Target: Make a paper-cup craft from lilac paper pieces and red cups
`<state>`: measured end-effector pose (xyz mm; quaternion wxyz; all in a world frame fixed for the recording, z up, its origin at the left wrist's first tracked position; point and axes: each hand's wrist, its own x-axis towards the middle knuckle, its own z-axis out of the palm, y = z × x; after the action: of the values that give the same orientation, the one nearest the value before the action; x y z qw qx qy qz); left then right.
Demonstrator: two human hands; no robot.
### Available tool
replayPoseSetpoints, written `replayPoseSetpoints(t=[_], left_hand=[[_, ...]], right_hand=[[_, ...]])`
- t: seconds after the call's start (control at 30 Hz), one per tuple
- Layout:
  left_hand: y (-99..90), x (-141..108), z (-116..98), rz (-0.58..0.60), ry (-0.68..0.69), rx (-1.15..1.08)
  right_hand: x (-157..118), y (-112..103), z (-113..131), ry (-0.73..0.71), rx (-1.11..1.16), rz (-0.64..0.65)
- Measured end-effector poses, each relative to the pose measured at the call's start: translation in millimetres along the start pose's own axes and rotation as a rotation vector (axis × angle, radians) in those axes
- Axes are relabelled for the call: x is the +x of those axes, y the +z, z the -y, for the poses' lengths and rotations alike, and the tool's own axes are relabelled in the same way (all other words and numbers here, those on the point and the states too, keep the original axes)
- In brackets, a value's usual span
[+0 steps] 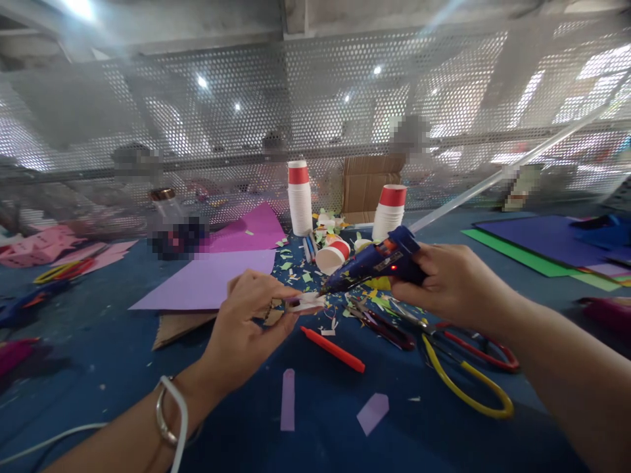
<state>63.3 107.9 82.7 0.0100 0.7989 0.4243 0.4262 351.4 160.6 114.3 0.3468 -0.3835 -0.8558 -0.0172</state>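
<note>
A small pale paper piece (pixel 306 302) is pinched between the thumb and fingers of my left hand (pixel 251 322). Wrapped around a dark blue hot glue gun (pixel 377 261) is my right hand (pixel 446 279). A clear glue stick (pixel 473 194) juts from the gun's back end, and a red light glows on its side. The gun's nozzle points left and meets or nearly meets the paper; I cannot tell if they touch. Below my hands lie an orange marker (pixel 334 350), a purple paper strip (pixel 288 401) and a purple paper scrap (pixel 373 412).
Scissors with red and yellow handles (pixel 466 378) and dark red pliers (pixel 382 326) lie at the right. Stacked paper cups (pixel 300 203) stand behind, with a tipped cup (pixel 331 257) among scraps. Purple sheets (pixel 207 279) spread at left. A perforated metal screen (pixel 340 112) closes the back.
</note>
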Motion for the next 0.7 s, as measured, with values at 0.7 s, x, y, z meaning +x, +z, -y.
replayPoseSetpoints(t=[0.7], left_hand=[[11.0, -9.3, -3.2, 0.212, -0.505, -0.78]], right_hand=[[10.7, -11.9, -75.2, 0.57, -0.213, 0.051]])
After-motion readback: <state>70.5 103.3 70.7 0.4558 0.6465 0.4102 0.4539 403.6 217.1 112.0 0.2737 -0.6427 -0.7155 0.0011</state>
